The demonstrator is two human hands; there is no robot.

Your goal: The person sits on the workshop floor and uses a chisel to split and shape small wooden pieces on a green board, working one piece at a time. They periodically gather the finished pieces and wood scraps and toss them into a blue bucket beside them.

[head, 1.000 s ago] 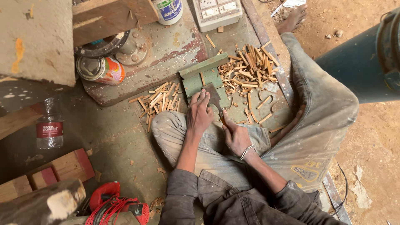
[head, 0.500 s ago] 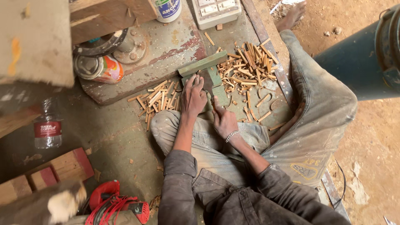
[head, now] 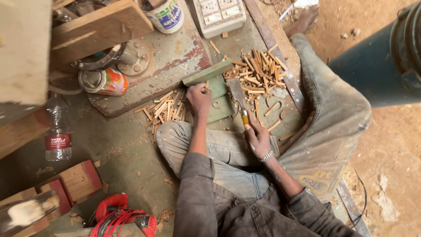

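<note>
Left hand (head: 198, 97): closed on a small wood piece (head: 206, 86), held against the green block (head: 215, 90) on the floor.
Right hand (head: 258, 137): clamped around the handle of a flat chisel (head: 238, 94), blade lying just beside the green block.
Cut risk: left fingers sit near the blade; a slip of the chisel could likely reach them.
Split risk: the small piece may crack off-line or jump free if the grip loosens.
Clutter: stick piles (head: 258, 74) on both sides and curled shavings underfoot could let the block shift.
Leg exposure: the knee lies close below the blade's path.
</note>
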